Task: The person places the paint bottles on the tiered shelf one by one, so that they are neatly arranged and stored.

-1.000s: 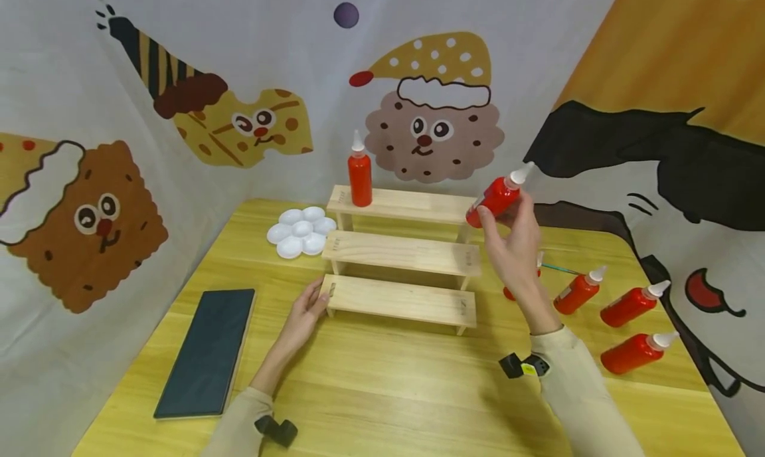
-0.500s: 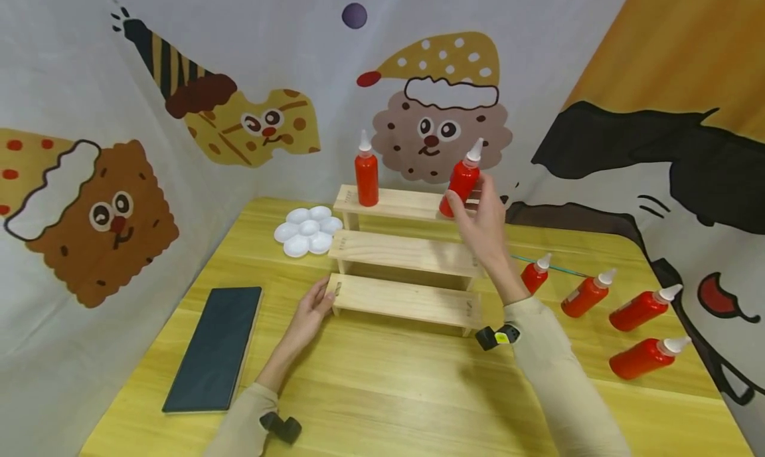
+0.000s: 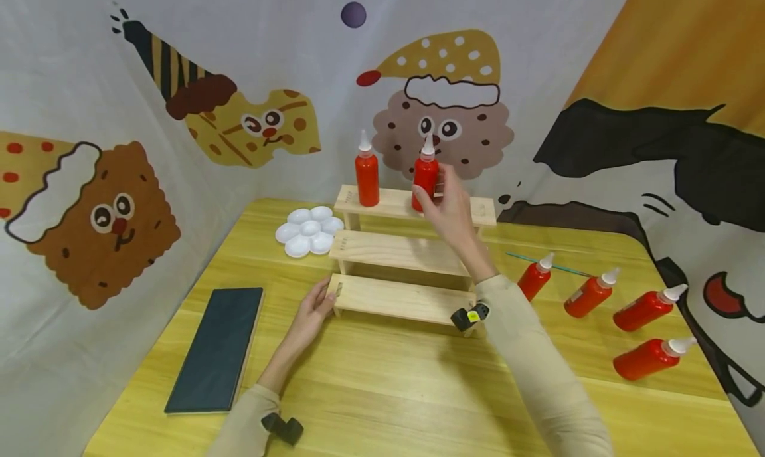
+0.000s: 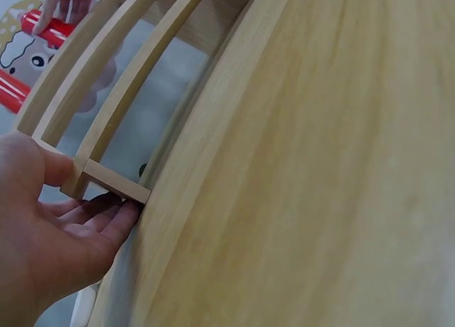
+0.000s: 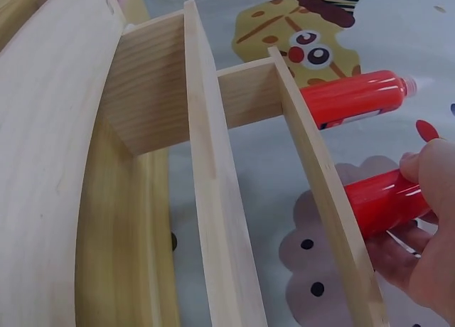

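Observation:
A three-step wooden display rack stands on the table. At the left end of its lowest step, my left hand grips the wood, thumb on the plank and fingers against the end leg in the left wrist view. My right hand holds a red squeeze bottle with a white nozzle, upright at the middle of the top step. In the right wrist view the base of this red bottle meets the top plank's edge. Another red bottle stands upright to its left.
Several red bottles lie on the table at the right, near a thin teal brush. Left of the rack lies a white flower-shaped palette. A dark flat panel lies at the front left. A printed cloth hangs behind.
My right hand has carried the red bottle leftward from beyond the rack's right end to the middle of the top step, turning it from tilted to upright. The left hand keeps its place.

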Demonstrator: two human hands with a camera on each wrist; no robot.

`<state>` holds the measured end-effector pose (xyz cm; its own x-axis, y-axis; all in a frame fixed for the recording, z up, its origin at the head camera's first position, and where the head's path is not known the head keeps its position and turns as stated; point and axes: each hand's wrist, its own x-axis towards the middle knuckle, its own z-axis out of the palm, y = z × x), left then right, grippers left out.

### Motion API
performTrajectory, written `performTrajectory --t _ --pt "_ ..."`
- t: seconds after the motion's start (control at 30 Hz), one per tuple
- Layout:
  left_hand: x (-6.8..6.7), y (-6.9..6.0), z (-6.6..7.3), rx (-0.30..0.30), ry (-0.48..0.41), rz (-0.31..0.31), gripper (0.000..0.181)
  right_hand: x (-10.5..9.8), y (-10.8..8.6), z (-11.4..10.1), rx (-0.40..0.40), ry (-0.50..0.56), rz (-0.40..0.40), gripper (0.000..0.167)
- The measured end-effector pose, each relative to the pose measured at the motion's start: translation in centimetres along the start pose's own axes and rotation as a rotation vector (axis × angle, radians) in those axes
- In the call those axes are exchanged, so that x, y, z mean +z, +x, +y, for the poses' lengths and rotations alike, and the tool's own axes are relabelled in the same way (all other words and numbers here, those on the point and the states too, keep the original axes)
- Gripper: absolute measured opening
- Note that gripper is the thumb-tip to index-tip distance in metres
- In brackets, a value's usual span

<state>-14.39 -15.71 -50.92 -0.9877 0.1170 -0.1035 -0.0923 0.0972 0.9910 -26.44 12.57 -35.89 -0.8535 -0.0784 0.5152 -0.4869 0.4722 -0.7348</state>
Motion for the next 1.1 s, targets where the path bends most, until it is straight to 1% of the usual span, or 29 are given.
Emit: performTrajectory --t 0.23,0.4,0.53,0.6,0.7,0.8,0.9,1.1 --pt "0.2 0.0 0.0 -0.003 -0.005 0.007 0.054 0.9 0.3 0.1 -0.008 0.007 0.009 0.047" --pt "0.0 0.1 -0.2 0.000 0.001 0.001 0.054 0.9 0.3 -0.1 0.030 0.029 -0.012 0.052" --pt "-0.1 0.2 -0.4 0.008 0.008 -0.001 0.054 0.4 -0.1 -0.3 0.078 0.035 -0.044 0.060" --pt "-0.1 0.2 -0.4 0.008 0.003 0.001 0.054 0.0 -0.5 -0.5 0.098 0.037 -0.053 0.063" --pt "0.0 0.1 -0.3 0.003 0.004 0.003 0.055 -1.1 -1.4 -0.8 0.110 0.034 -0.045 0.067" --pt "0.0 0.0 -0.3 -0.002 0.007 0.010 0.055 -2.3 -2.5 -1.0 0.097 0.017 -0.029 0.069" --pt "0.0 0.0 -0.3 0.009 0.011 0.007 0.055 -3.5 -3.8 -1.2 0.079 -0.010 -0.011 0.072" --pt "0.1 0.0 -0.5 0.029 0.012 0.007 0.055 -6.5 -6.7 -1.1 0.039 -0.055 0.052 0.074"
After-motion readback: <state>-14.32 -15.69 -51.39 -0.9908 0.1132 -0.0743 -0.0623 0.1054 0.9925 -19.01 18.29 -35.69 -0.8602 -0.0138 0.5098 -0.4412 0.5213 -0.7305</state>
